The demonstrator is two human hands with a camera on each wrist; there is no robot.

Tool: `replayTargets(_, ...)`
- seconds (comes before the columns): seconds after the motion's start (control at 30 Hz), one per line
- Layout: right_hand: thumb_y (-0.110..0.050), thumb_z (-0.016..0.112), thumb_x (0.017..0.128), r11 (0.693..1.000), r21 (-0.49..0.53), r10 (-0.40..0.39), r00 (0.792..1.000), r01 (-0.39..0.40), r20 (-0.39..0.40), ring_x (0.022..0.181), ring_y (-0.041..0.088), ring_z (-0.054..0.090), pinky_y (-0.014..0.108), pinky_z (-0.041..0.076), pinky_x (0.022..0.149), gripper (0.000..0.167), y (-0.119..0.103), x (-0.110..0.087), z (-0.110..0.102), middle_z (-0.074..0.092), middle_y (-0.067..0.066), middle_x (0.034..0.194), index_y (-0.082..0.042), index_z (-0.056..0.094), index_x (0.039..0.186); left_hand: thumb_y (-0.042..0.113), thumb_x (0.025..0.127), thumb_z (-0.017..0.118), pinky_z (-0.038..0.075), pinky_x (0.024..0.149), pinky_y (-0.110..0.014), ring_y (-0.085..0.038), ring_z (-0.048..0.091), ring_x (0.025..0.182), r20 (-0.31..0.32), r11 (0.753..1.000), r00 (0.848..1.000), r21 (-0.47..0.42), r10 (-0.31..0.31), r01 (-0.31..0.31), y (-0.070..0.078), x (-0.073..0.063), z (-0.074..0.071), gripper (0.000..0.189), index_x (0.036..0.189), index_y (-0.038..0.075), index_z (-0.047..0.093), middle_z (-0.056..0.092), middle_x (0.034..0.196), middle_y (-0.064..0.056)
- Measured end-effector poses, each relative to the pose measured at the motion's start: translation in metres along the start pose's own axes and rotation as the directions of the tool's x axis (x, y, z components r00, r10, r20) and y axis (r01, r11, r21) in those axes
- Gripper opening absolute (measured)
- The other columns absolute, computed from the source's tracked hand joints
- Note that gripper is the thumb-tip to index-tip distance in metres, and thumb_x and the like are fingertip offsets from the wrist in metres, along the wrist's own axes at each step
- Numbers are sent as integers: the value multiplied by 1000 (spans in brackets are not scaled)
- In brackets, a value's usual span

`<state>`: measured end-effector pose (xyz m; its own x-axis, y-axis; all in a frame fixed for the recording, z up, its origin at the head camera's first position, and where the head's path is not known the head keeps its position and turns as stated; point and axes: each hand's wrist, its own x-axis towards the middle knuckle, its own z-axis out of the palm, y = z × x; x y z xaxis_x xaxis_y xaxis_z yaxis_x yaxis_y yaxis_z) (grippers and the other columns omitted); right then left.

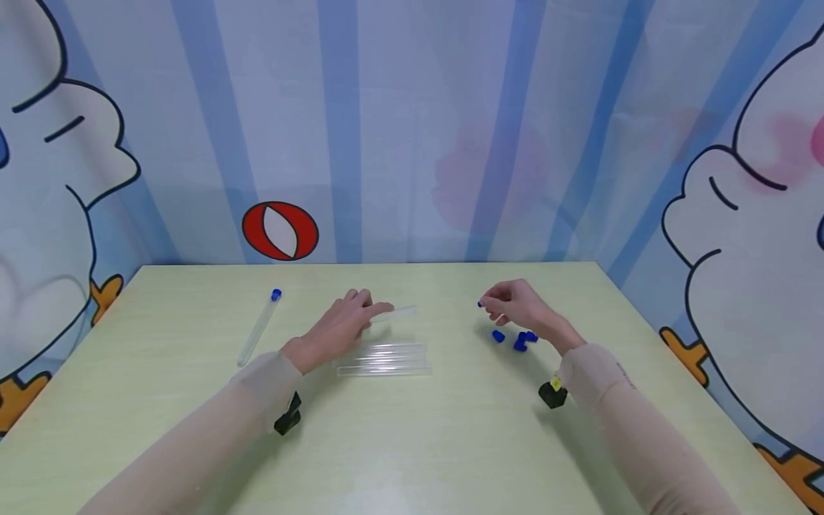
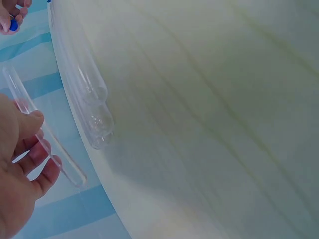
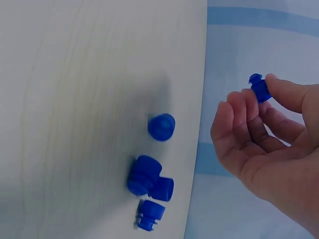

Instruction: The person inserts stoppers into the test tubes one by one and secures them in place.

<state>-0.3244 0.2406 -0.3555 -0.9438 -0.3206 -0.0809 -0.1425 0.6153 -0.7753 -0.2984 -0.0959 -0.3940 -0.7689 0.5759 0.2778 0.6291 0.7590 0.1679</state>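
My left hand [image 1: 341, 325] grips a clear plastic test tube [image 2: 65, 157] between thumb and fingers, its rounded end showing below the fingers in the left wrist view. In the head view the tube's other end points right, toward my right hand [image 1: 518, 306]. That hand pinches a small blue stopper [image 3: 259, 88] between thumb and fingertips, above the table. Several loose blue stoppers [image 3: 144, 174] lie on the table beneath it. Under and beside my left hand, several clear test tubes [image 1: 386, 361] lie side by side. Tube and held stopper are apart.
A test tube with a blue stopper [image 1: 260, 325] in its end lies at the left of the pale wooden table [image 1: 399, 436]. A striped curtain [image 1: 412, 129] with cartoon figures hangs behind the table's far edge. Black wrist cameras [image 1: 552, 393] hang below both sleeves.
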Motion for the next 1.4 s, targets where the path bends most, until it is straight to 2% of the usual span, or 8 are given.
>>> replayTargets(0.2, -23, 58, 97, 999, -6, -51, 999, 51, 8, 84, 37, 62, 37, 56, 74, 29, -5, 5, 11, 66, 22, 90, 2, 65, 111, -4, 86, 65, 35, 70, -27, -19, 43, 84, -5, 1000, 1000, 4, 4, -4, 3, 2, 1, 52, 133, 18, 58, 54, 94, -5)
replayTargets(0.43, -20, 65, 92, 998, -40, -57, 998, 58, 25, 88, 37, 61, 48, 53, 82, 28, -15, 8, 20, 69, 23, 100, -3, 67, 114, -5, 86, 65, 33, 69, -27, -19, 42, 83, -10, 1000, 1000, 11, 8, -8, 6, 3, 1, 52, 134, 17, 58, 54, 93, -5)
replayTargets(0.77, -16, 65, 92, 994, -52, -88, 995, 91, 51, 93, 40, 64, 51, 53, 84, 26, -24, 12, 31, 73, 14, 99, -1, 69, 113, -6, 86, 64, 33, 68, -28, -19, 41, 82, -11, 1000, 1000, 21, 12, -12, 7, 5, 2, 53, 134, 17, 57, 54, 93, -6)
replayTargets(0.93, -17, 64, 92, 989, -55, -138, 989, 140, 49, 90, 41, 62, 51, 53, 81, 26, -27, 14, 36, 73, 16, 99, -2, 69, 112, -5, 85, 65, 34, 69, -28, -19, 42, 84, 4, 1000, 1000, 27, -3, 3, 9, 7, 2, 54, 134, 18, 57, 54, 94, -6)
replayTargets(1.03, -17, 65, 92, 989, -53, -138, 990, 140, 40, 89, 41, 62, 50, 54, 81, 25, -30, 16, 39, 73, 17, 99, -2, 70, 111, -4, 86, 66, 35, 70, -28, -19, 42, 85, 16, 999, 1000, 27, -20, 19, 10, 7, 2, 54, 134, 19, 57, 54, 95, -5)
replayTargets(1.27, -17, 66, 92, 987, -74, -144, 990, 144, 16, 87, 39, 63, 35, 55, 72, 24, -38, 20, 48, 73, 13, 96, -2, 70, 110, -3, 86, 66, 37, 73, -29, -20, 44, 87, 36, 999, 998, 1, -46, 46, 11, 10, 0, 54, 135, 20, 57, 55, 97, -5)
replayTargets(1.4, -16, 66, 92, 986, -64, -154, 988, 154, 17, 85, 41, 61, 40, 55, 73, 23, -40, 22, 51, 72, 17, 95, -1, 70, 109, -2, 87, 66, 36, 72, -28, -19, 43, 87, 35, 999, 998, -6, -44, 44, 11, 11, -1, 53, 135, 20, 57, 54, 97, -5)
